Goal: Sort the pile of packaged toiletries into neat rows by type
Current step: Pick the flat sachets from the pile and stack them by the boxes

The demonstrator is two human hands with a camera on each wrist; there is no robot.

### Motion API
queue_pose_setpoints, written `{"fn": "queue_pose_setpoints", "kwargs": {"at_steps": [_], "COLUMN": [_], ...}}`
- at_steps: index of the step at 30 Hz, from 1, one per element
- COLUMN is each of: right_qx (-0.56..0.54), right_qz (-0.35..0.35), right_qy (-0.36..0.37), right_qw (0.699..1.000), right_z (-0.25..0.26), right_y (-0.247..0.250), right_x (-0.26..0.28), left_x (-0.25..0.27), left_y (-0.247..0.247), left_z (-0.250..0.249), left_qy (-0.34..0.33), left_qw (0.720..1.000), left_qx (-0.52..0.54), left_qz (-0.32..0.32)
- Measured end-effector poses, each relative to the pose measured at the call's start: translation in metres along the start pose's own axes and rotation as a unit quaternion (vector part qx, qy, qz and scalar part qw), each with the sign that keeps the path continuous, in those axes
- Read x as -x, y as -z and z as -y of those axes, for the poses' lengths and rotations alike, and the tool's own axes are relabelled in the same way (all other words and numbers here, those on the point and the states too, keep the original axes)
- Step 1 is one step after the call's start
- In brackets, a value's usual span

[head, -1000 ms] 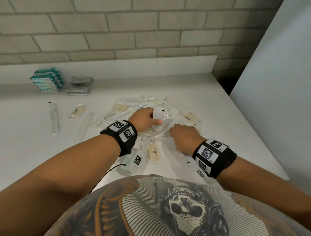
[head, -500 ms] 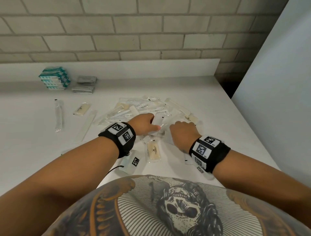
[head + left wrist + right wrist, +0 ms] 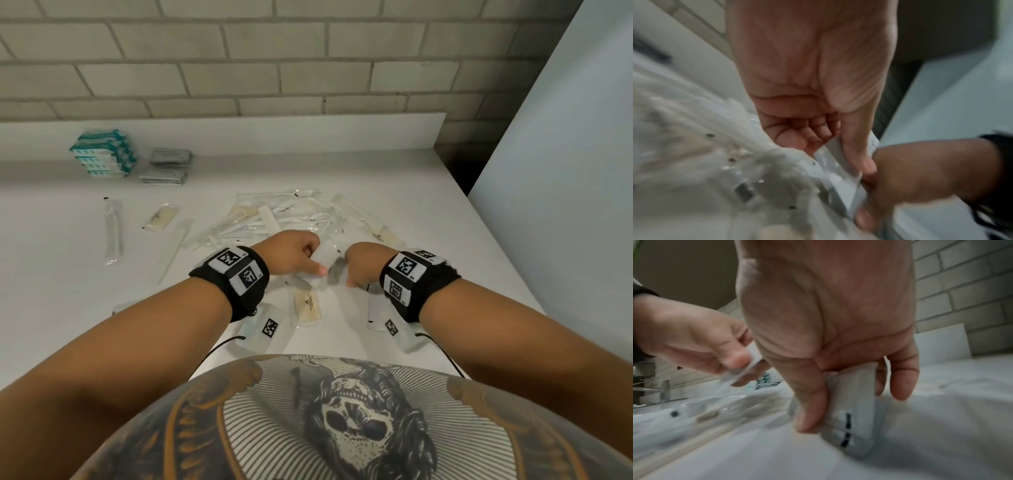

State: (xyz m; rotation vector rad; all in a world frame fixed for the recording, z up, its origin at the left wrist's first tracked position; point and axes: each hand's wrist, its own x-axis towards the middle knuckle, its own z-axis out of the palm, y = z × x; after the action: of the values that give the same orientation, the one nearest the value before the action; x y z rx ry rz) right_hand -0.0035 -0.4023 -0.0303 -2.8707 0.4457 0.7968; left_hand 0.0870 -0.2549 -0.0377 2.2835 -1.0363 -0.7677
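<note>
A loose pile of clear-wrapped toiletries (image 3: 291, 216) lies mid-counter. My left hand (image 3: 294, 257) hovers at its near edge, thumb and curled fingers pinching a small white packet (image 3: 323, 260). The left wrist view shows that left hand (image 3: 830, 141) with its thumb pressing the packet (image 3: 838, 178). Just to its right, my right hand (image 3: 363, 263) pinches another white packet (image 3: 375, 308) that runs back under the wrist. In the right wrist view the right hand (image 3: 849, 402) grips this black-marked packet (image 3: 857, 415) between thumb and fingers.
A stack of teal boxes (image 3: 102, 154) and grey sachets (image 3: 168, 166) sit at the back left. A long clear packet (image 3: 113, 229), a beige packet (image 3: 161, 217) and another long packet (image 3: 174, 246) lie apart on the left. A beige soap packet (image 3: 306, 305) lies near me. A wall panel (image 3: 565, 205) borders the right.
My hands have drawn closer together at the near edge of the pile. The right hand has come off the pile with a white packet in its grip.
</note>
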Motion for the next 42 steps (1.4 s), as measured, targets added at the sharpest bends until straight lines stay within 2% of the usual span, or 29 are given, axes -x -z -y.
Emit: {"fn": "queue_pose_setpoints", "kwargs": {"at_steps": [2, 4, 7, 10, 14, 18, 20, 24, 26, 28, 30, 33, 35, 38, 40, 42], "right_qx": [-0.054, -0.123, -0.241, -0.303, -0.362, -0.464, -0.506, -0.528, -0.552, -0.579, -0.604, -0.616, -0.624, -0.603, -0.5, -0.324], "right_qz": [-0.059, -0.112, -0.118, -0.107, -0.151, -0.192, -0.195, -0.226, -0.249, -0.259, -0.248, -0.223, -0.208, -0.246, -0.335, -0.421], "right_qy": [-0.021, -0.037, -0.056, -0.057, -0.039, -0.038, -0.039, -0.036, -0.03, -0.008, 0.024, 0.066, 0.091, 0.108, 0.115, 0.16], "right_qw": [0.997, 0.985, 0.962, 0.945, 0.919, 0.864, 0.839, 0.818, 0.795, 0.773, 0.757, 0.752, 0.748, 0.751, 0.79, 0.832], "right_z": [-0.018, -0.04, -0.061, -0.068, -0.077, -0.087, -0.087, -0.082, -0.078, -0.071, -0.056, -0.026, -0.003, 0.029, 0.051, 0.075], "right_y": [0.006, 0.013, 0.017, 0.01, -0.003, -0.011, -0.013, -0.009, -0.003, 0.004, 0.011, 0.015, 0.019, 0.026, 0.032, 0.035], "right_x": [0.005, 0.008, 0.018, 0.028, 0.039, 0.045, 0.046, 0.047, 0.047, 0.049, 0.046, 0.039, 0.033, 0.021, 0.015, 0.011], "left_x": [0.0, -0.003, -0.013, -0.025, -0.032, -0.029, -0.027, -0.018, -0.012, -0.005, 0.003, 0.018, 0.031, 0.047, 0.057, 0.067], "left_y": [-0.005, -0.015, -0.039, -0.057, -0.058, -0.054, -0.057, -0.061, -0.052, -0.037, -0.02, -0.002, 0.009, 0.022, 0.032, 0.044], "left_z": [-0.017, -0.039, -0.072, -0.089, -0.086, -0.076, -0.074, -0.065, -0.055, -0.041, -0.025, -0.016, -0.014, -0.004, 0.005, 0.014], "left_qy": [-0.034, -0.083, -0.147, -0.175, -0.186, -0.179, -0.159, -0.093, -0.054, -0.022, -0.002, -0.023, -0.036, -0.026, -0.016, -0.023], "left_qw": [0.994, 0.973, 0.928, 0.891, 0.881, 0.881, 0.904, 0.962, 0.989, 0.999, 0.97, 0.878, 0.854, 0.849, 0.833, 0.809], "left_qx": [-0.08, -0.184, -0.294, -0.358, -0.39, -0.41, -0.363, -0.217, -0.112, 0.042, 0.231, 0.473, 0.516, 0.521, 0.545, 0.579], "left_qz": [0.066, 0.112, 0.174, 0.217, 0.191, 0.154, 0.158, 0.137, 0.084, -0.005, -0.075, -0.07, -0.06, -0.081, -0.091, -0.095]}}
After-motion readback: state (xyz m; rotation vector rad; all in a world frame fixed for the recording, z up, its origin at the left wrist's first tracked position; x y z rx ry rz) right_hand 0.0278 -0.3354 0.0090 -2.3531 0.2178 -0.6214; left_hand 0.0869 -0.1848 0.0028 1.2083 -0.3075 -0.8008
